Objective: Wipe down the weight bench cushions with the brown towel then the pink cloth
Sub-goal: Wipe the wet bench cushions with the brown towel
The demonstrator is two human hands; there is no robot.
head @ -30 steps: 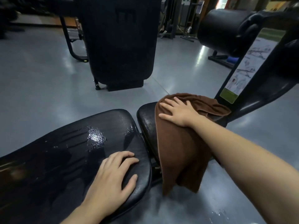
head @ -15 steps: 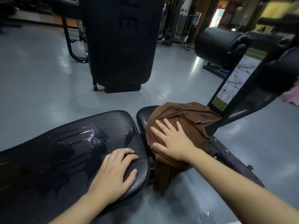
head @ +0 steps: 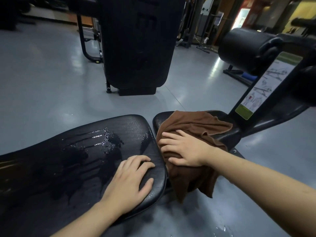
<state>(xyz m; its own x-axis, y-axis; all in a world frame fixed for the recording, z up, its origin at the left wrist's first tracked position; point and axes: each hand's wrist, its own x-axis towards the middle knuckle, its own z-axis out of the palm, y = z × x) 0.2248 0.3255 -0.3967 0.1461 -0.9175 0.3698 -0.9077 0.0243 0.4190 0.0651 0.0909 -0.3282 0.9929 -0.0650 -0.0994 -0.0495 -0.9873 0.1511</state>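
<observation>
The right hand point(head: 185, 148) lies palm-down with fingers spread flat on the brown towel point(head: 193, 134), pressing it against the small seat cushion point(head: 162, 119) rather than closing around it; the towel is bunched over that cushion, its lower part hanging off the near edge toward the floor point(head: 42, 79). The left hand point(head: 130, 182) rests open and empty, fingers slightly curled, on the end of the long wet back cushion point(head: 77, 151), forearm reaching in from below.

A gym: padded black bench cushions point(head: 102, 151), an exercise-diagram placard point(head: 261, 86), machines on grey floor point(head: 42, 74).
</observation>
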